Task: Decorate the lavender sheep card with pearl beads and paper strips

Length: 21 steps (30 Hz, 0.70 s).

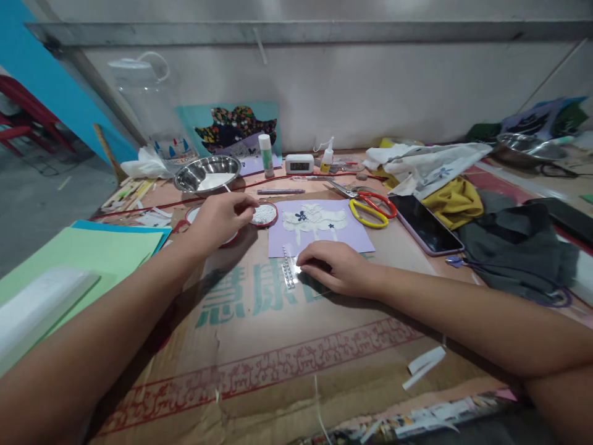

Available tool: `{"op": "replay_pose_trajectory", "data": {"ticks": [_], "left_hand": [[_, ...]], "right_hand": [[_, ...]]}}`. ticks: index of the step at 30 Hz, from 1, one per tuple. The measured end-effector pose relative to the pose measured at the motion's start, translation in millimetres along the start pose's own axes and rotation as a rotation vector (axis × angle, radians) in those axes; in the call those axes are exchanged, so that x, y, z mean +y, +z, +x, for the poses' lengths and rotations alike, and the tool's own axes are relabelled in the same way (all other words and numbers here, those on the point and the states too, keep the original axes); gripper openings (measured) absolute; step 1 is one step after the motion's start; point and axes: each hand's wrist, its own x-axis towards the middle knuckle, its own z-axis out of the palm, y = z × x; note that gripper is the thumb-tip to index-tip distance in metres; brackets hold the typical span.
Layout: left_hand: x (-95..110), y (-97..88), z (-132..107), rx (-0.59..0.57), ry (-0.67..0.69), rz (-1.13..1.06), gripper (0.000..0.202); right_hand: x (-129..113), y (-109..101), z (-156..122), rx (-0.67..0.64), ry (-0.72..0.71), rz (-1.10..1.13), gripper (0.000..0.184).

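My left hand (221, 221) is closed, fingertips together, beside a small red-rimmed dish (264, 215) of white grains. A thin white stick shows just above its knuckles; I cannot tell whether the fingers hold it. Another dish lies partly hidden under this hand. My right hand (337, 267) pinches a clear strip of stick-on gems (288, 269) at the near edge of the lilac card (275, 241). White textured cloud-like shapes (319, 218) with white strips below and dark blue flowers decorate that card.
Red-and-yellow scissors (370, 209) and a phone (424, 225) lie right of the card. Behind stand a metal bowl (207, 173), glue stick (265, 156), small clock (299, 164) and glue bottle (327, 156). Coloured sheets (125, 253) lie left; cloths (451, 201) pile up right.
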Motion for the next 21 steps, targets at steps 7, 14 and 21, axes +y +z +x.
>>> {"op": "replay_pose_trajectory", "data": {"ticks": [7,14,21], "left_hand": [[27,9.2,-30,-0.14,-0.179,-0.404,0.024],[63,29.3,-57,-0.244,-0.156,-0.788,0.021],[67,38.2,-62,-0.238,-0.14,-0.85,0.041]], "right_hand": [[-2,-1,1,0.035,0.026,0.033,0.013],[-8,-2,4,0.194,0.209,0.166,0.014],[-9,-3,5,0.209,0.228,0.288,0.011]]}}
